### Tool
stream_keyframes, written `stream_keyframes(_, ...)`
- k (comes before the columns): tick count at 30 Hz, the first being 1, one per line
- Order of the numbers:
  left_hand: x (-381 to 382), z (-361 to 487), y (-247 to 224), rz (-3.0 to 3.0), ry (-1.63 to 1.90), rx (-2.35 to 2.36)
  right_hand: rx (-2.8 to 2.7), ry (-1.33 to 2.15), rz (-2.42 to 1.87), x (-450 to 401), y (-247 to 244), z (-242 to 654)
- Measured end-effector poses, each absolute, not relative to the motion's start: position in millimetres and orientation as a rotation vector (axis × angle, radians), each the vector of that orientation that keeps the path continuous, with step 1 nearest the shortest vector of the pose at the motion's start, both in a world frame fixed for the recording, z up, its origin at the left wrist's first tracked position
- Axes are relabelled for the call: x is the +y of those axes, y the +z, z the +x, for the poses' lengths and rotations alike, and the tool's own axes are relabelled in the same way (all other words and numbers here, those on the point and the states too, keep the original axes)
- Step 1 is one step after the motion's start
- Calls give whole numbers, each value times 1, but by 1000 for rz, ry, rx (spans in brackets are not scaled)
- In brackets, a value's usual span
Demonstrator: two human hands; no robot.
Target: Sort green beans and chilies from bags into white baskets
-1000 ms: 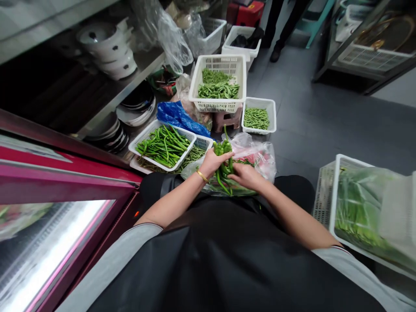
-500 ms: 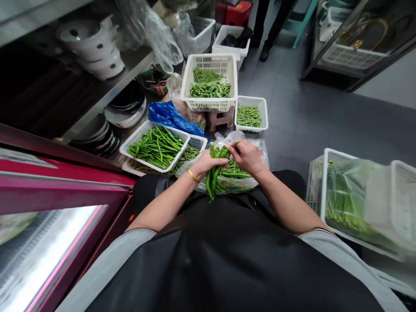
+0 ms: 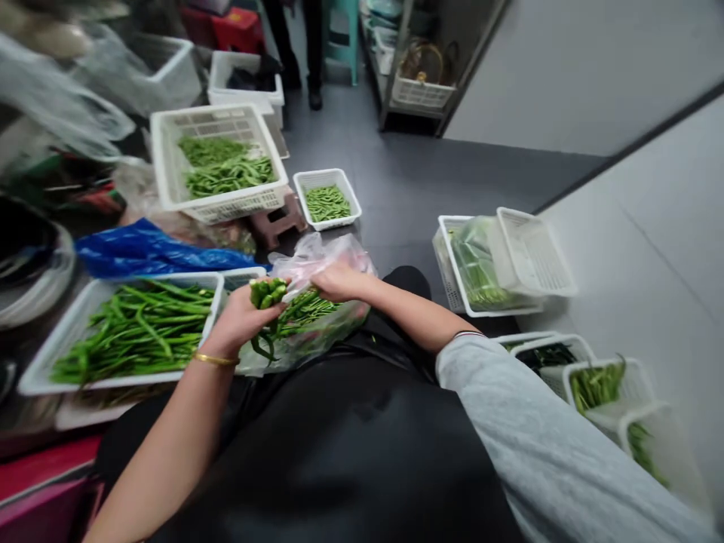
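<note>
My left hand [image 3: 240, 320] is closed around a bunch of long green chili peppers [image 3: 268, 292], their stem ends up and a few tips hanging below. A clear plastic bag [image 3: 359, 317] lies open on my lap, with more green peppers [image 3: 302, 311] inside it. At the bag's far rim, my right hand [image 3: 339, 283] has its fingers closed on the thin plastic; its fingertips are partly hidden. Left of my left hand stands a white basket [image 3: 37, 377] heaped with long green peppers [image 3: 150, 332].
A white basket [image 3: 161, 177] of cut green pieces sits on a stool [image 3: 277, 222], beside a small basket [image 3: 333, 224] of green pieces. Blue plastic [image 3: 141, 249] lies at left. Baskets of bagged greens [image 3: 478, 260] stand at right. A person's legs [image 3: 314, 45] show behind.
The view has swung to the right. My right hand has left the pepper bunch and now grips the bag's rim. My left hand still holds the bunch, now farther from the right hand.
</note>
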State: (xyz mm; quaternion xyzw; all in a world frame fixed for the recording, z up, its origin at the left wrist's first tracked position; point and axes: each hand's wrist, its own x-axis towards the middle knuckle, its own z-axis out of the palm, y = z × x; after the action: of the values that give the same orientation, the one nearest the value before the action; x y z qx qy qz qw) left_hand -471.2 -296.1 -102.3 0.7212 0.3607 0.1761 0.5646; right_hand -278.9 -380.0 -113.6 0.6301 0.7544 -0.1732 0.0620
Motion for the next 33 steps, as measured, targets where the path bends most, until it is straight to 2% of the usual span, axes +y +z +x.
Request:
stream_keyframes(4, -296, -445, -132, 1781, 322, 695, 2445, -364, 1959, -385, -96, -276)
stream_keyframes(8, -288, -442, -149, 1852, 280, 699, 2392, -434, 2016, -399, -100, -261)
stream_keyframes(15, -286, -454, -150, 1948, 202, 686, 2467, -766, 2070, -414, -127, -221)
stream_keyframes(23, -287, -460, -153, 2050, 153, 651, 2461, -620, 1867, -394, -132, -266)
stream_keyframes(26, -288, -464, -151, 1862, 189, 640, 2558, -852, 1989, -385, -127, -275)
stream_keyframes(29, -289, -465, -144, 1602, 285, 584, 2710, -1280, 2247, -375, -130, -272)
stream_keyframes(31, -287, -468, -138, 1531, 346, 586, 2648, -1570, 2330, -372, -140, -267)
stream_keyframes(33, -282, -478, -132, 1496, 404, 629, 2427, -1625, 2206, -376, -154, -261)
